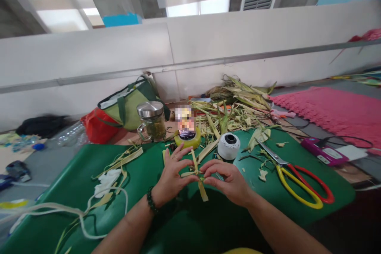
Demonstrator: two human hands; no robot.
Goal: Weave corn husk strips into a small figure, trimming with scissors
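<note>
Between my two hands is a small cross-shaped piece of folded corn husk strips (195, 162), held above the green tabletop (253, 214). My left hand (172, 170) pinches it from the left with thumb and fingers, and a dark beaded bracelet circles that wrist. From the right, my right hand (226, 178) pinches near the middle of the cross, where a bit of green shows. One strip points up and another hangs down. Just beyond my fingers stand a white spool of thread (228, 147) and a yellow tape roll (188, 139) with a lit phone (186, 127) propped in it.
Scissors with red and yellow handles (293, 176) lie at the right. A glass mug with a metal lid (151, 121) stands at the back left, before a green bag (127, 105). Corn husks (235, 107) are heaped behind. White cord (80, 216) and crumpled tissue (107, 182) lie left.
</note>
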